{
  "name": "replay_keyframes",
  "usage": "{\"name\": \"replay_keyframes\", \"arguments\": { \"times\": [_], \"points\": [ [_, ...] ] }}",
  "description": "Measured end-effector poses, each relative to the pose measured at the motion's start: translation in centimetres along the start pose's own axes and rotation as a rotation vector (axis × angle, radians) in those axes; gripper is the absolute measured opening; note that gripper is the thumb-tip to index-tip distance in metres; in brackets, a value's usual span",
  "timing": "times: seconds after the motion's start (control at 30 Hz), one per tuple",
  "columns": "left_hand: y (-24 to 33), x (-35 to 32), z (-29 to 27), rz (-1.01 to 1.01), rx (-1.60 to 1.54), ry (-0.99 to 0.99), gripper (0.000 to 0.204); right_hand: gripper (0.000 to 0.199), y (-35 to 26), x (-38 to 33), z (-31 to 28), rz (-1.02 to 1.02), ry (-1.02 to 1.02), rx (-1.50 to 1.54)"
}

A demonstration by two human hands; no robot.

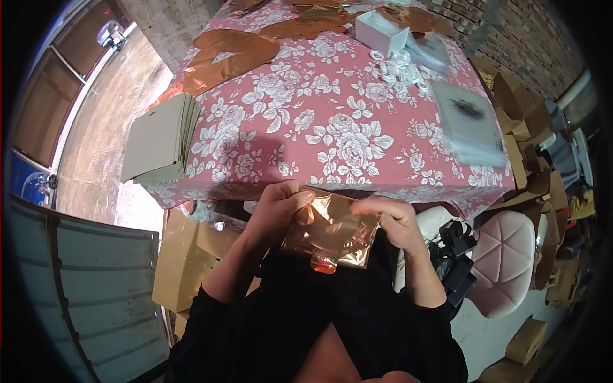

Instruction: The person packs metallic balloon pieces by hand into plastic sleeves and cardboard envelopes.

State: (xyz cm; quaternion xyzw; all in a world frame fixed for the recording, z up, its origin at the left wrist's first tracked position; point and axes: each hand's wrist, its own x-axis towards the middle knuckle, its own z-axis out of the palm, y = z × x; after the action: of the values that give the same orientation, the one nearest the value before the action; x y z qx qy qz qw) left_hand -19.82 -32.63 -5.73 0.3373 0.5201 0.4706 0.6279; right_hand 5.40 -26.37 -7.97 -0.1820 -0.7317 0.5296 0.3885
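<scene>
Just below the table's front edge I hold a folded, shiny copper-coloured foil balloon (332, 233), with a short tab hanging at its lower end. My left hand (284, 203) pinches its upper left corner between thumb and fingers. At the upper right edge is my right hand (393, 220), its fingers curled in against the foil; the fingertips are slightly blurred. Flat copper foil balloons (233, 54) of the same colour lie spread along the far side of the table.
A pink flowered cloth covers the table (287, 137). Grey cards (156, 137) are stacked at its left corner. Clear plastic bags (469, 121), white ribbon rolls (402, 70) and a white box (381, 33) lie at the right. A pale chair (504, 262) and cardboard boxes (182, 255) flank me.
</scene>
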Motion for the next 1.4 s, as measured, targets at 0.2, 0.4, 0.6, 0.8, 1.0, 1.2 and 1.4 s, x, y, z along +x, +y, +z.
{"name": "replay_keyframes", "arguments": {
  "times": [0.2,0.4,0.6,0.8,1.0,1.2,1.4],
  "points": [
    [0.4,-0.3,0.2,0.06,-0.085,-0.024,0.019,0.054,-2.7,-0.2,-1.0,0.428,0.293,0.226],
    [1.3,-0.3,1.4,0.053,0.014,-0.023,0.017,0.04,-2.9,1.4,-0.8,0.649,0.031,0.245],
    [1.9,0.4,0.9,0.083,0.1,-0.062,0.017,0.029,-3.0,2.7,-1.6,0.704,-0.051,0.344],
    [3.8,0.6,1.1,0.065,0.162,0.029,0.016,0.029,-2.1,3.6,-2.7,0.657,-0.06,0.325],
    [5.3,0.5,1.7,-0.129,-0.086,-0.232,0.033,0.026,-1.9,4.8,-3.3,0.651,-0.034,0.267],
    [4.5,2.1,0.4,0.03,0.088,-0.203,0.017,0.028,-2.5,6.1,-2.9,0.599,0.036,0.272],
    [6.4,1.8,1.6,0.064,0.046,-0.178,0.017,0.032,-2.5,5.7,-3.1,0.612,0.129,0.279]
  ]
}}
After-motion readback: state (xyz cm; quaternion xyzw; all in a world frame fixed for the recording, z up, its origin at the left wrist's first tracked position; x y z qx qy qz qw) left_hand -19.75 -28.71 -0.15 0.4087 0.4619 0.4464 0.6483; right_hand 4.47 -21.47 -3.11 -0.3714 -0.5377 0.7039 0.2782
